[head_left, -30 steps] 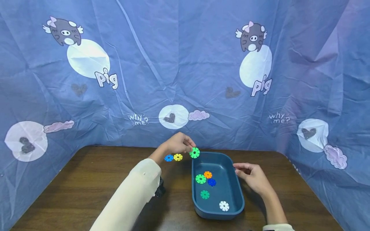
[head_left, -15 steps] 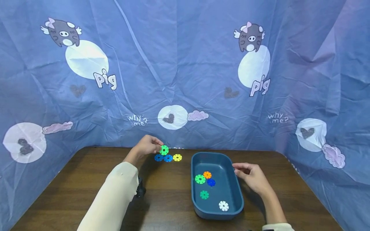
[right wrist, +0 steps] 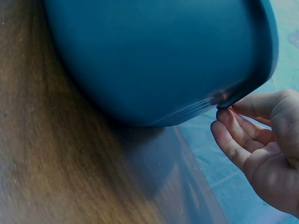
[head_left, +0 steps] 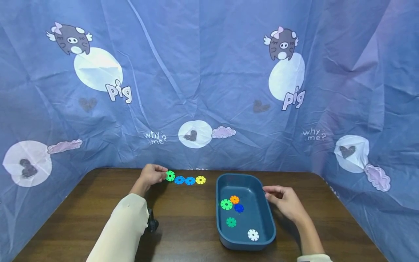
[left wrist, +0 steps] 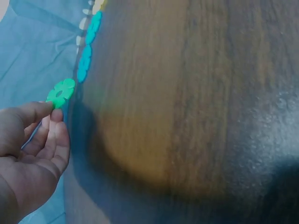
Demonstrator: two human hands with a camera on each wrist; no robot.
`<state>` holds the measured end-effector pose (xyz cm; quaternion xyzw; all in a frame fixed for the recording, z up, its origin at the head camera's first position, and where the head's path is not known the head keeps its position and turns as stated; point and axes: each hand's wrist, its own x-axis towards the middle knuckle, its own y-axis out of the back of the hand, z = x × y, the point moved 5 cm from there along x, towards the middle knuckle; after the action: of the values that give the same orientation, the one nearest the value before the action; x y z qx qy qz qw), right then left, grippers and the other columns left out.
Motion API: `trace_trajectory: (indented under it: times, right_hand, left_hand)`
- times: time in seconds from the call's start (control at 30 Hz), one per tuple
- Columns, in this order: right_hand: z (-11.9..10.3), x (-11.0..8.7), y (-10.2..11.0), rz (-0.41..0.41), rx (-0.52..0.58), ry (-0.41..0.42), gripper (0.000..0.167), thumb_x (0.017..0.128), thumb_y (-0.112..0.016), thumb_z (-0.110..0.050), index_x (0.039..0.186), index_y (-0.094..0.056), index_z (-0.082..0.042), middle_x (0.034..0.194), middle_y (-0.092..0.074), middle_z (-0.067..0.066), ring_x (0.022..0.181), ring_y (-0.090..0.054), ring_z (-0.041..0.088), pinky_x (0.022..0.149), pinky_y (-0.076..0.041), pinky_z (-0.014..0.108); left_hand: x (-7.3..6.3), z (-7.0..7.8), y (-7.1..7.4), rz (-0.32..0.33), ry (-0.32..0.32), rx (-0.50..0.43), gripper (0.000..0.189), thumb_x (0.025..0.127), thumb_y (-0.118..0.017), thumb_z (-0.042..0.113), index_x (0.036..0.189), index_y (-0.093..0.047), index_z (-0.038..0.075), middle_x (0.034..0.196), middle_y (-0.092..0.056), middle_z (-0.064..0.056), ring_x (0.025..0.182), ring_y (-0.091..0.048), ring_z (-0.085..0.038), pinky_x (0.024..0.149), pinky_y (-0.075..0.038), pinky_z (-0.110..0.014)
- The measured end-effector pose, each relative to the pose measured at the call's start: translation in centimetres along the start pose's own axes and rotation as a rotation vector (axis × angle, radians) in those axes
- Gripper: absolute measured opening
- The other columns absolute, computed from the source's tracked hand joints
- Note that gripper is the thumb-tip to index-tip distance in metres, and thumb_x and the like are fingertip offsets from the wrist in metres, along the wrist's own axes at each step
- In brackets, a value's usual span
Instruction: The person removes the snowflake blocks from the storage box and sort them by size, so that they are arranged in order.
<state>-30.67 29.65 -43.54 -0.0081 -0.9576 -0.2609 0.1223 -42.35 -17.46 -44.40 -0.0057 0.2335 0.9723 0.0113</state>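
Note:
My left hand (head_left: 150, 174) pinches a green snowflake disc (head_left: 172, 174) between thumb and fingertips, close over the table's far edge. To its right, a blue snowflake disc (head_left: 177, 181), another blue snowflake disc (head_left: 188, 181) and a yellow snowflake disc (head_left: 198, 180) lie in a row. In the left wrist view the green disc is tilted, just short of the nearest blue one. My right hand (head_left: 286, 202) grips the right rim of a dark blue plastic tub (head_left: 226, 236). In the right wrist view, thumb and fingertips meet at that rim.
Inside the tub lie an orange disc (head_left: 232, 199), a light green disc (head_left: 223, 206), a dark blue disc (head_left: 237, 209), a darker green disc (head_left: 228, 222) and a white disc (head_left: 250, 235). A patterned blue cloth (head_left: 212, 80) hangs behind the brown wooden table (head_left: 186, 225).
My left hand has carried the green disc leftward from beside the tub, over the blue discs, then lowered it at the row's left end. The right hand stays at the tub's rim.

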Motion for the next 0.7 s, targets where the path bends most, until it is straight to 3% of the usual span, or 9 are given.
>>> trace_trajectory:
  times: [0.23,0.7]
  right_hand:
    - [0.1,-0.1,0.1,-0.011,0.007,-0.017,0.025,0.095,-0.072,-0.006,0.117,-0.073,0.005,0.110,-0.075,0.016,0.089,-0.069,0.015,0.074,-0.055,0.023]
    - [0.0,0.0,0.1,-0.005,0.002,-0.012,0.023,0.095,-0.072,-0.005,0.116,-0.074,0.004,0.108,-0.075,0.016,0.087,-0.069,0.013,0.073,-0.055,0.023]
  left_hand:
    - [0.5,-1.5,0.0,0.040,0.038,0.064,0.023,0.086,-0.069,-0.004,0.108,-0.072,-0.011,0.070,-0.067,0.001,0.061,-0.059,-0.007,0.056,-0.047,-0.019]
    - [0.5,-2.1,0.0,0.014,0.053,0.092,0.025,0.088,-0.068,-0.005,0.111,-0.071,-0.011,0.082,-0.073,-0.006,0.070,-0.064,-0.011,0.062,-0.052,-0.024]
